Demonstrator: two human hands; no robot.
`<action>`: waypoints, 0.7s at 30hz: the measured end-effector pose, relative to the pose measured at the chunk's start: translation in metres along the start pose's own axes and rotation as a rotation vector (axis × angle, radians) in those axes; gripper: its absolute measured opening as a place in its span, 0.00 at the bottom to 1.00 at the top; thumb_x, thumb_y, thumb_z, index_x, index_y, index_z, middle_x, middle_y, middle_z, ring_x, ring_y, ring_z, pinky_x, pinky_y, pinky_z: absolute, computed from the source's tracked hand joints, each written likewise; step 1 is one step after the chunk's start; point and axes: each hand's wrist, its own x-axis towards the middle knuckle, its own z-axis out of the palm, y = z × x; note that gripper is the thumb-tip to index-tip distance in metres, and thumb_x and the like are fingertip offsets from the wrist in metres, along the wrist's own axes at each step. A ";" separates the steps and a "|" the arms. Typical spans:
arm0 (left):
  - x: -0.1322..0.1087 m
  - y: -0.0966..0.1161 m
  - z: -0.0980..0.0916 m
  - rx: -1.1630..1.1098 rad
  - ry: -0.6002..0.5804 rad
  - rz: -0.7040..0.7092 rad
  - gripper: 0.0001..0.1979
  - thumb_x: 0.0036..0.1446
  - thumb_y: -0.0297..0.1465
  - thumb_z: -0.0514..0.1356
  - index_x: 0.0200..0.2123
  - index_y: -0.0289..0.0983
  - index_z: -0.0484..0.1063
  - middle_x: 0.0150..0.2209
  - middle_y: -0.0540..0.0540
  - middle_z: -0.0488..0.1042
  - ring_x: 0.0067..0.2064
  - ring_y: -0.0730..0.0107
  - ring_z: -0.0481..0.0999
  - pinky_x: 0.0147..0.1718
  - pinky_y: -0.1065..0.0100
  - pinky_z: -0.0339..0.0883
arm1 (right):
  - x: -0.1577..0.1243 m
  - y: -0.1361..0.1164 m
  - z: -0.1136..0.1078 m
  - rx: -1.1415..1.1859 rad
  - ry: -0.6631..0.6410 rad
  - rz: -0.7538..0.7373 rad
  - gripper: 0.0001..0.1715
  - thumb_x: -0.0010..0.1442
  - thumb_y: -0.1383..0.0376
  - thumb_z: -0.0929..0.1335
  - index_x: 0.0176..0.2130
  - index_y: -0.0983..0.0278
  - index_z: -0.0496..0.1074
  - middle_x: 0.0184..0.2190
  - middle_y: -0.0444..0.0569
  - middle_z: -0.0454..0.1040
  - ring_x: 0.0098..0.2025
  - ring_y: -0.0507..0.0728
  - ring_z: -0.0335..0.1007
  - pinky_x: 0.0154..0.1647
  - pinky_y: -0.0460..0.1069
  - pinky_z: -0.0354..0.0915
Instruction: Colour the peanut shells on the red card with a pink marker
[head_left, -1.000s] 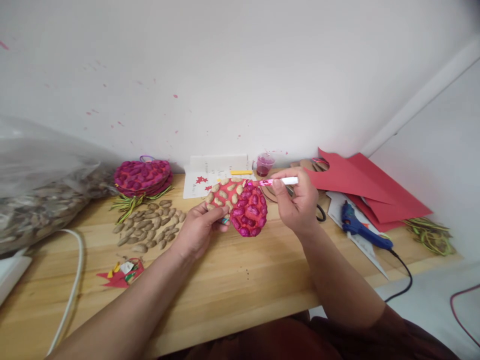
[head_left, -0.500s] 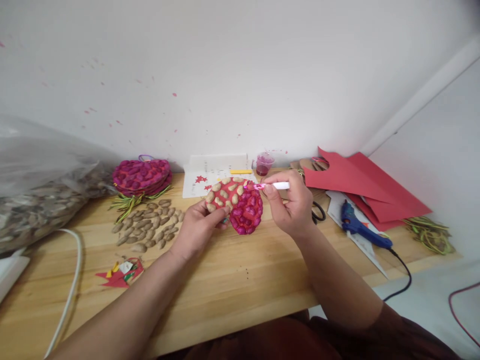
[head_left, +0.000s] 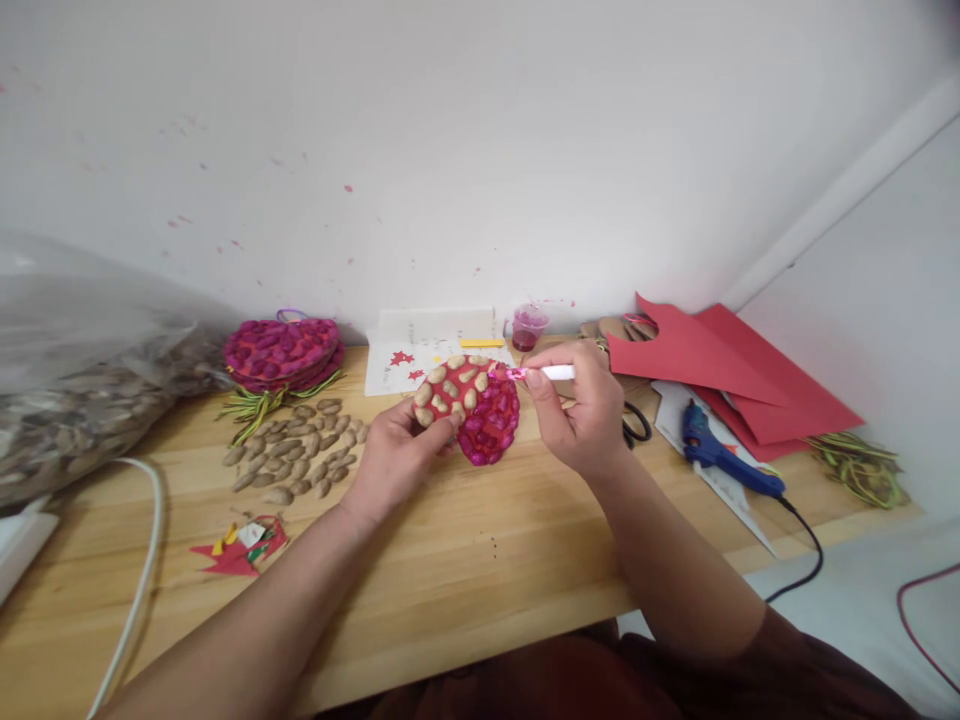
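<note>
My left hand (head_left: 405, 445) pinches the left edge of a round red disc (head_left: 450, 375) covered with peanuts, holding it tilted above the table. Peanuts on its right and lower part are wet with magenta paint, while those on the upper left keep their plain tan shells. Between the thumb and fingers of my right hand (head_left: 577, 405) is a white-handled paintbrush (head_left: 559, 373). Its magenta-stained tip touches the disc's upper right edge. Behind the disc, a clear plastic cup (head_left: 529, 328) with magenta paint stands near the wall.
Loose peanuts (head_left: 296, 450) and paper scraps (head_left: 244, 545) lie left, near a big bag of peanuts (head_left: 82, 400). Finished magenta discs (head_left: 283, 352) are stacked behind. At right are a blue glue gun (head_left: 724, 455), red card (head_left: 735, 360), scissors (head_left: 637, 425) and raffia strands (head_left: 859, 470).
The disc has shifted and turned slightly in my left hand. The brush stays at its upper right edge, moved a touch left.
</note>
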 end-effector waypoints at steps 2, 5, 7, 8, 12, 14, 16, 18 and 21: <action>-0.001 -0.001 0.000 0.031 -0.010 0.023 0.16 0.48 0.41 0.76 0.32 0.35 0.81 0.28 0.48 0.80 0.28 0.70 0.71 0.29 0.69 0.67 | 0.000 0.001 0.000 -0.021 0.019 0.009 0.02 0.68 0.65 0.69 0.43 0.58 0.73 0.37 0.48 0.81 0.41 0.60 0.75 0.46 0.59 0.67; -0.002 -0.002 -0.001 0.057 -0.021 0.066 0.14 0.50 0.40 0.75 0.32 0.36 0.82 0.28 0.49 0.79 0.28 0.70 0.71 0.30 0.70 0.67 | 0.000 0.001 0.000 -0.029 0.029 0.010 0.02 0.68 0.65 0.69 0.42 0.58 0.73 0.37 0.48 0.81 0.41 0.59 0.75 0.46 0.59 0.67; -0.002 -0.003 0.000 0.056 -0.018 0.077 0.13 0.51 0.39 0.75 0.31 0.36 0.82 0.28 0.49 0.79 0.28 0.70 0.70 0.30 0.70 0.66 | 0.000 0.000 0.000 -0.016 0.011 -0.004 0.01 0.68 0.65 0.69 0.42 0.58 0.73 0.37 0.47 0.81 0.40 0.59 0.75 0.46 0.58 0.67; -0.002 -0.003 0.000 0.058 -0.016 0.078 0.13 0.51 0.39 0.74 0.31 0.36 0.82 0.28 0.49 0.79 0.28 0.70 0.70 0.30 0.70 0.66 | 0.000 0.000 -0.001 -0.014 0.002 -0.008 0.01 0.68 0.65 0.69 0.42 0.58 0.73 0.36 0.47 0.81 0.40 0.59 0.75 0.45 0.58 0.67; -0.002 -0.004 0.000 0.077 -0.021 0.096 0.13 0.52 0.40 0.74 0.32 0.36 0.82 0.29 0.49 0.80 0.29 0.70 0.71 0.31 0.70 0.66 | 0.000 -0.001 -0.001 -0.055 0.031 0.010 0.01 0.68 0.64 0.69 0.42 0.57 0.73 0.37 0.47 0.82 0.41 0.59 0.75 0.47 0.59 0.66; -0.003 -0.003 0.001 0.074 -0.022 0.100 0.13 0.51 0.40 0.74 0.33 0.36 0.83 0.30 0.48 0.81 0.30 0.69 0.72 0.32 0.70 0.66 | 0.000 -0.002 -0.001 -0.061 0.039 0.017 0.01 0.69 0.64 0.69 0.42 0.57 0.73 0.37 0.48 0.82 0.42 0.60 0.75 0.48 0.59 0.66; -0.004 -0.002 0.001 0.063 -0.021 0.098 0.13 0.50 0.40 0.75 0.33 0.36 0.83 0.32 0.48 0.82 0.31 0.68 0.72 0.33 0.70 0.67 | 0.000 -0.002 -0.001 -0.044 0.015 0.012 0.01 0.69 0.64 0.68 0.42 0.57 0.73 0.36 0.47 0.82 0.41 0.59 0.75 0.47 0.59 0.66; -0.004 -0.001 0.002 0.058 -0.022 0.097 0.13 0.51 0.40 0.74 0.33 0.36 0.83 0.32 0.47 0.82 0.31 0.68 0.73 0.34 0.70 0.68 | 0.000 -0.002 -0.001 -0.032 -0.006 0.008 0.01 0.69 0.64 0.68 0.42 0.57 0.72 0.36 0.47 0.82 0.41 0.59 0.75 0.46 0.59 0.66; -0.004 -0.003 0.001 0.062 -0.025 0.093 0.13 0.52 0.39 0.74 0.34 0.36 0.84 0.32 0.47 0.82 0.31 0.68 0.73 0.35 0.70 0.68 | 0.000 -0.001 0.000 -0.066 0.018 0.016 0.01 0.68 0.64 0.69 0.42 0.57 0.73 0.36 0.47 0.82 0.41 0.60 0.75 0.47 0.59 0.66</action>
